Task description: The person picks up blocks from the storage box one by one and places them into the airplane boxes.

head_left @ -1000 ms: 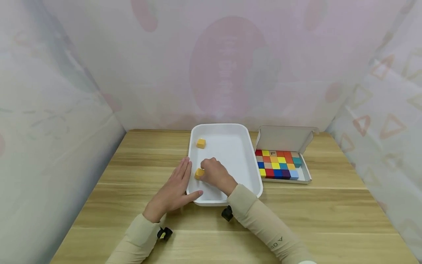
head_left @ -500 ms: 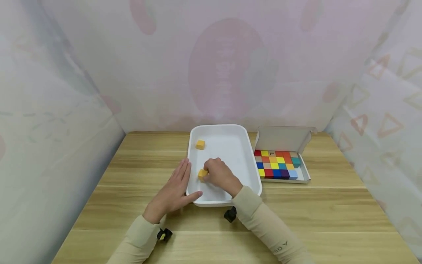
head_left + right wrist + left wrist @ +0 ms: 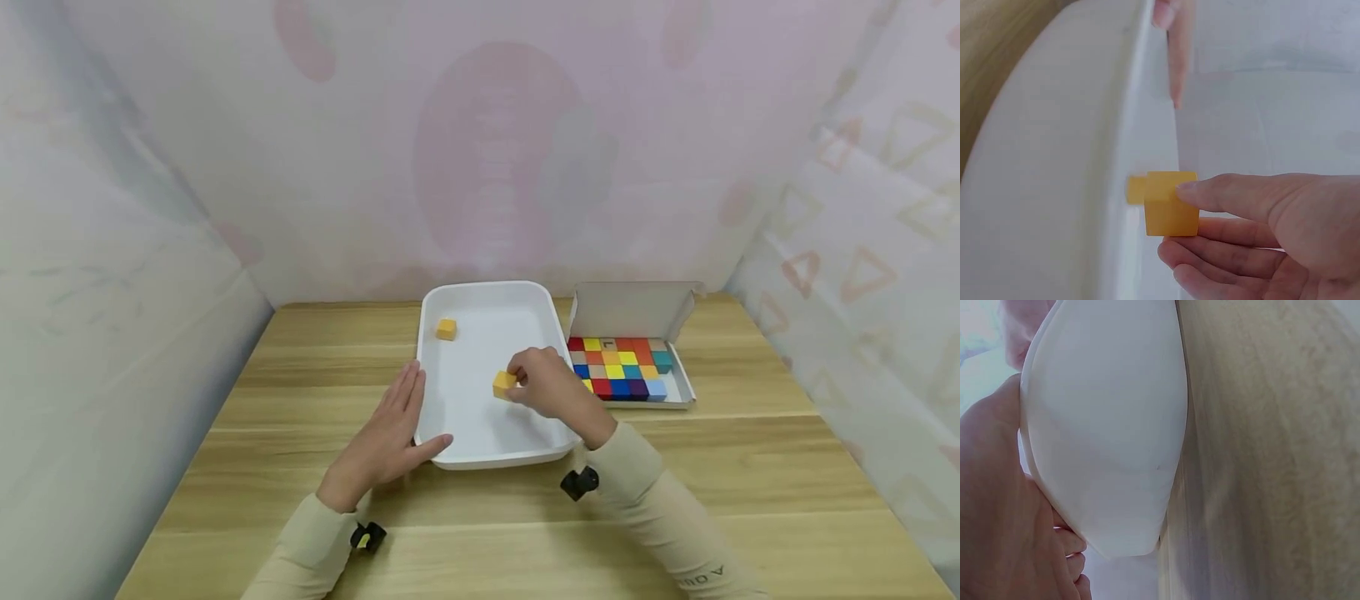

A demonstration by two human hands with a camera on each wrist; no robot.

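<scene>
My right hand (image 3: pixel 550 385) pinches a yellow cube (image 3: pixel 503 384) above the white tray (image 3: pixel 480 454); a loose pinch risks dropping it. My left hand (image 3: pixel 390 433), fingers straight, steadies the rim.

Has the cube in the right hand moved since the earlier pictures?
Yes. The held cube moved right across the tray, from near its left wall toward the box.

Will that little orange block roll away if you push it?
Probably not: the orange block is a cube with flat faces, so it would likely slide. It looks stiff and light, since the right hand pinches it with just fingertips. The white tray looks smooth.
</scene>
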